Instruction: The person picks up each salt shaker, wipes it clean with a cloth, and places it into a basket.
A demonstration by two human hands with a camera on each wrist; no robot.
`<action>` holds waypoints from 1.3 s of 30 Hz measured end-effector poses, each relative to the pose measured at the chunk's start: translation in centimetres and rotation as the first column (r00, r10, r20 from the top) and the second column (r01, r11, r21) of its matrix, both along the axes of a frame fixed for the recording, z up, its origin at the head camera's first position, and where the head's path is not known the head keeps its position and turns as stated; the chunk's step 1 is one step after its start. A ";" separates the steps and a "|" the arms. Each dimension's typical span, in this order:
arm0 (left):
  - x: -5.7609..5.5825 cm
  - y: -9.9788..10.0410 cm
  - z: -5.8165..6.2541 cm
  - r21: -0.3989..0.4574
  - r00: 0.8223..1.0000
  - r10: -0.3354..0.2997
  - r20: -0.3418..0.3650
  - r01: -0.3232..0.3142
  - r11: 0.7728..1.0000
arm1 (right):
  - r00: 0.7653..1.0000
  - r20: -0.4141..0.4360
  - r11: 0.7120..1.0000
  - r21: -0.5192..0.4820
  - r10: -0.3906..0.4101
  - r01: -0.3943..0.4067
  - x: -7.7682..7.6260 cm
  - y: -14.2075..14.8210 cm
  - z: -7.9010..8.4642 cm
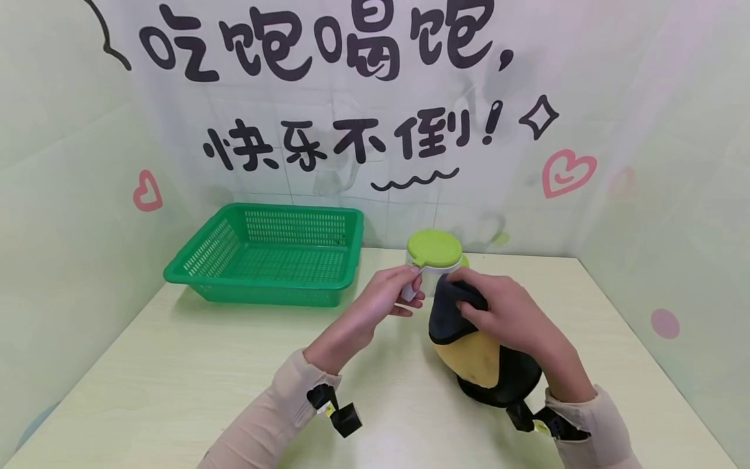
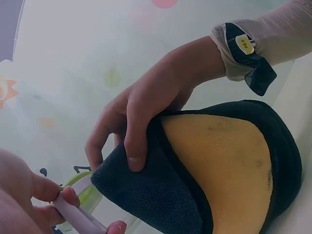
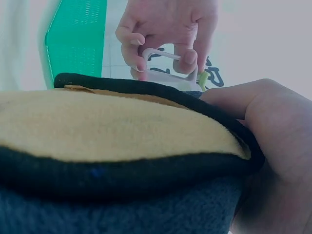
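With the left hand [image 1: 391, 291] pinching only its handle [image 2: 79, 219], the lidded jug [image 1: 435, 257] at the table's [image 1: 146, 371] far side may tip if the right hand [image 1: 508, 314], gripping the cloth [image 1: 472, 355] near it, pushes hard.

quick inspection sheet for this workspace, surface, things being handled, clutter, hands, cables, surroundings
surface: pale table, light wood look
job's things: green-lidded container upright near the back; its white handle faces left; dark-and-yellow cloth in front of it, whether it touches the table cannot be told
clutter: green basket at the back left, apart from both
left hand: holds the white handle
right hand: grips the cloth by its dark upper part
cables: nothing seen
surroundings: pale backdrop behind the table with black lettering
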State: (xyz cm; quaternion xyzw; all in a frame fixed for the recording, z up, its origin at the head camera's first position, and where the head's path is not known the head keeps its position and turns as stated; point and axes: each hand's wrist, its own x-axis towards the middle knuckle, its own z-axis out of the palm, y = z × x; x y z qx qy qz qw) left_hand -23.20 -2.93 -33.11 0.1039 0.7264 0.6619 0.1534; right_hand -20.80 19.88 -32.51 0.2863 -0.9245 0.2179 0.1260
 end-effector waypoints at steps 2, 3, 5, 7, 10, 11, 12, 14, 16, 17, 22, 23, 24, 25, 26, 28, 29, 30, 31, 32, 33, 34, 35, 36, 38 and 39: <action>0.0 0.0 0.1 -0.001 1.000 -0.003 0.005 0.003 1.000 | 0.999 0.035 1.000 0.010 0.003 -0.004 -0.1 0.0 -0.1; 0.1 0.0 0.1 -0.001 1.000 -0.003 0.005 0.003 1.000 | 0.999 0.054 1.000 0.017 0.005 -0.006 -0.1 0.0 -0.1; 0.1 -0.1 0.2 0.001 1.000 -0.004 0.004 0.004 1.000 | 0.996 0.090 0.999 0.031 0.010 -0.013 -0.2 0.0 -0.2; 0.2 -0.2 0.4 0.002 1.000 -0.005 0.008 0.005 1.000 | 0.992 0.122 0.999 0.047 0.017 -0.023 -0.3 0.0 -0.4; 0.3 -0.2 0.6 0.002 1.000 -0.006 0.006 0.006 1.000 | 0.988 0.155 0.997 0.071 0.026 -0.038 -0.5 0.0 -0.5; 0.3 -0.3 0.7 0.001 1.000 -0.007 0.007 0.007 1.000 | 0.986 0.163 0.996 0.079 0.029 -0.042 -0.5 0.1 -0.6; 0.3 -0.3 0.7 0.002 1.000 -0.009 0.008 0.009 1.000 | 0.985 0.168 0.995 0.087 0.030 -0.045 -0.6 0.1 -0.6; 0.3 -0.3 0.8 0.001 1.000 -0.010 0.005 0.010 1.000 | 0.984 0.174 0.994 0.098 0.029 -0.047 -0.6 0.2 -0.6; 0.3 -0.3 0.7 0.000 1.000 -0.011 0.007 0.011 1.000 | 0.983 0.181 0.993 0.108 0.019 -0.039 -0.7 0.2 -0.7; 0.3 -0.3 0.7 0.000 1.000 -0.011 0.007 0.011 1.000 | 0.984 0.180 0.993 0.112 0.015 -0.036 -0.7 0.3 -0.7; 0.2 -0.1 0.6 -0.001 1.000 -0.002 0.008 0.002 1.000 | 0.989 0.146 0.994 0.105 -0.009 -0.006 -0.5 0.4 -0.5; 0.2 -0.1 0.5 -0.003 1.000 -0.001 0.006 0.001 1.000 | 0.991 0.132 0.995 0.097 -0.012 -0.001 -0.5 0.4 -0.5; 0.2 -0.1 0.5 -0.004 1.000 0.000 0.007 0.000 1.000 | 0.993 0.116 0.996 0.089 -0.016 0.005 -0.4 0.4 -0.4; 0.1 0.0 0.4 -0.005 1.000 0.000 0.005 0.000 1.000 | 0.995 0.102 0.997 0.079 -0.017 0.009 -0.3 0.3 -0.3; 0.1 0.0 0.4 -0.006 1.000 -0.002 0.005 0.002 1.000 | 0.996 0.083 0.998 0.067 -0.016 0.011 -0.2 0.3 -0.2; 0.1 0.0 0.3 -0.009 1.000 -0.007 0.002 0.007 1.000 | 0.999 0.045 0.999 0.046 -0.015 0.013 0.0 0.3 0.0; 0.1 0.0 0.2 -0.011 1.000 -0.009 0.001 0.009 1.000 | 1.000 0.028 0.999 0.036 -0.012 0.011 0.0 0.3 0.1; 0.1 0.0 0.2 -0.011 1.000 -0.011 0.000 0.011 1.000 | 1.000 0.013 1.000 0.028 -0.010 0.009 0.1 0.3 0.2; 0.1 0.0 0.2 -0.011 1.000 -0.012 -0.002 0.012 1.000 | 1.000 0.003 1.000 0.019 -0.006 0.005 0.2 0.2 0.3; 0.1 0.0 0.2 -0.012 1.000 -0.014 -0.001 0.013 1.000 | 1.000 -0.004 1.000 0.014 -0.003 0.003 0.2 0.2 0.3; 0.2 0.0 0.2 -0.012 1.000 -0.014 -0.002 0.014 1.000 | 1.000 -0.008 1.000 0.009 -0.001 0.001 0.2 0.3 0.4; 0.2 -0.1 0.2 -0.012 1.000 -0.014 -0.001 0.014 1.000 | 1.000 -0.008 1.000 0.006 0.001 -0.001 0.2 0.3 0.4; 0.2 -0.1 0.2 -0.012 1.000 -0.014 -0.002 0.014 1.000 | 1.000 -0.007 1.000 0.004 0.004 -0.004 0.2 0.3 0.4; 0.2 -0.1 0.2 -0.012 1.000 -0.014 -0.002 0.014 1.000 | 1.000 -0.002 1.000 0.002 0.005 -0.005 0.2 0.3 0.4; 0.2 -0.1 0.2 -0.012 1.000 -0.011 -0.001 0.011 1.000 | 1.000 0.016 1.000 0.003 0.008 -0.008 0.1 0.4 0.3; 0.2 -0.1 0.2 -0.011 1.000 -0.009 -0.001 0.009 1.000 | 1.000 0.030 1.000 0.007 0.008 -0.008 0.0 0.4 0.3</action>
